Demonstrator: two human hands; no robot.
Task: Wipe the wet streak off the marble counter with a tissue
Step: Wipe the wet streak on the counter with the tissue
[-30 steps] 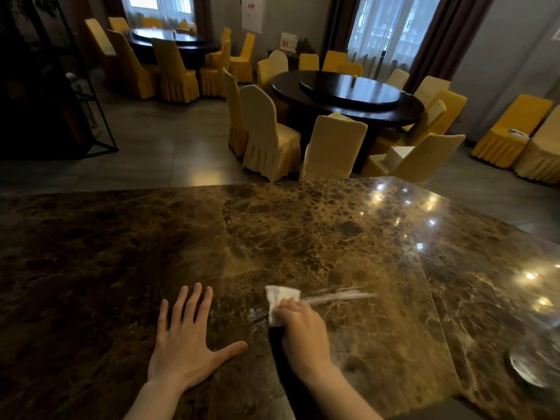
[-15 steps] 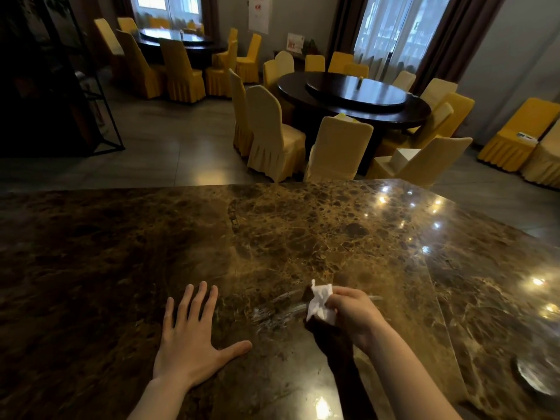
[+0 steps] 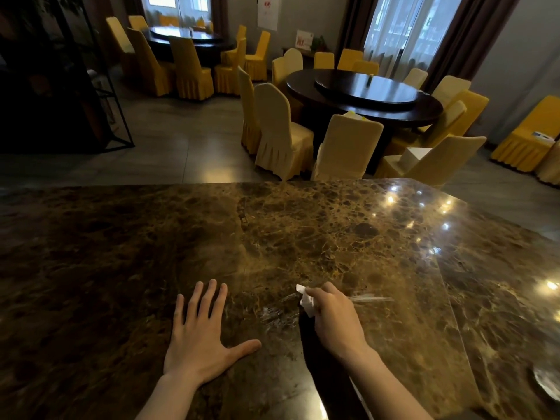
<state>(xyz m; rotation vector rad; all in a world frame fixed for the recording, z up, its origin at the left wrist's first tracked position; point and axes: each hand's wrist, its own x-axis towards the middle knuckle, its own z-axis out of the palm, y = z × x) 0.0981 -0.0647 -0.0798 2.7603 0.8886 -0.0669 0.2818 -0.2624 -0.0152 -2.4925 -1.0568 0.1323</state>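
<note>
A brown marble counter [image 3: 303, 237] fills the lower half of the head view. My right hand [image 3: 336, 319] is closed around a crumpled white tissue [image 3: 305, 300], which sticks out at the hand's left side and rests on the stone. A thin wet streak [image 3: 371, 297] shines just right of that hand, and a duller wet smear [image 3: 272, 313] lies to its left. My left hand [image 3: 200, 338] lies flat on the counter with fingers spread, holding nothing, a hand's width left of the tissue.
A seam in the stone [image 3: 451, 301] runs down the right side. A round glassy object [image 3: 548, 386] sits at the counter's lower right edge. Beyond the far edge stand cream and yellow covered chairs [image 3: 281, 131] around a dark round table [image 3: 366, 92].
My right hand with the tissue swept right along the streak, then came back a little to the left. The left hand stayed flat. The camera view shifted slightly.
</note>
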